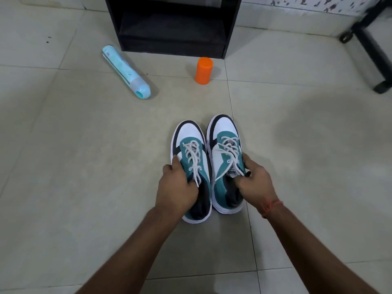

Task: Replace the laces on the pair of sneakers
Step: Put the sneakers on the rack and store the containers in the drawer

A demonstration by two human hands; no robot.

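Two white, teal and navy sneakers stand side by side on the tiled floor, toes pointing away from me. The left sneaker [189,134] has white laces [193,154] threaded through it. My left hand [176,187] grips its collar, fingers tucked inside the opening. The right sneaker [224,128] is laced in white as well, and its laces [231,150] are loosely done. My right hand [255,180] holds that shoe's collar at the tongue, with fingers curled into the opening.
A pale blue bottle [127,71] lies on its side on the floor to the far left. An orange cylinder [204,70] stands upright ahead. A black shelf unit [172,26] is behind it. A black stand with feet [373,45] is at the far right.
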